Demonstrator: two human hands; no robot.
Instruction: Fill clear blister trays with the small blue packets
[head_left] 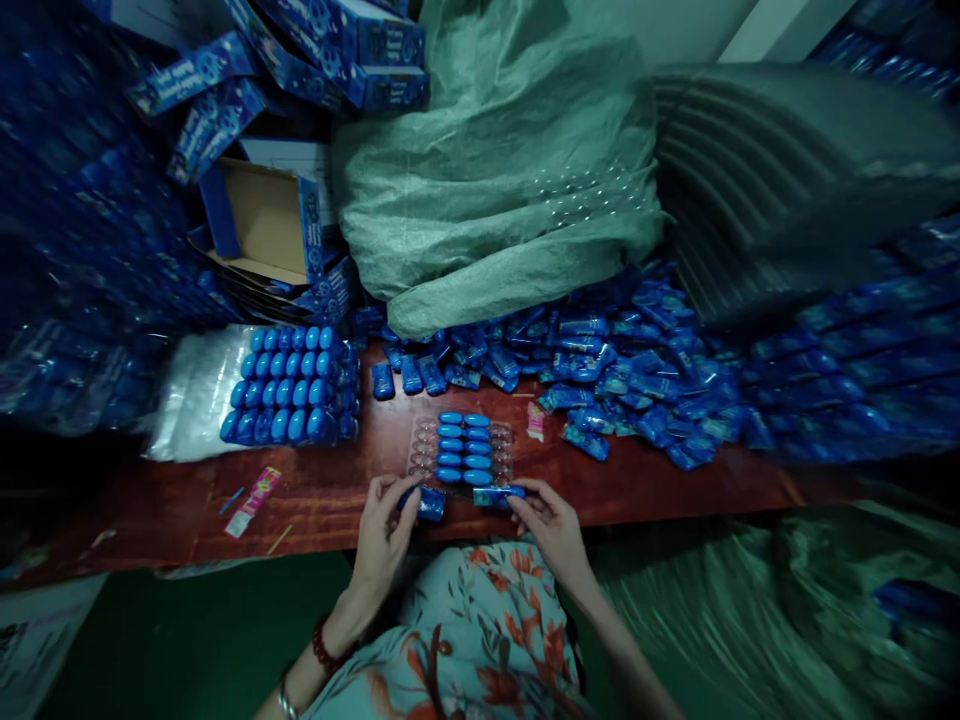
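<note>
A clear plastic tray (422, 447) lies near the table's front edge, with blue egg-shaped pieces (451, 445) in its two middle columns and bare cups at both sides. My left hand (388, 520) pinches a blue wrapped packet (430, 504) at the tray's front left corner. Between the thumb and fingers of my right hand (547, 518) is another blue packet (491, 495), at the tray's front right. Several similar packets (411, 374) stand in a row behind the tray.
Filled trays of blue eggs (281, 395) are stacked at left beside plastic bags (196, 395). A heap of blue packets (645, 375) covers the back right, below a pale green sack (495, 200). Blue boxes (274, 215) pile up at back left. A pink strip (259, 500) lies at front left.
</note>
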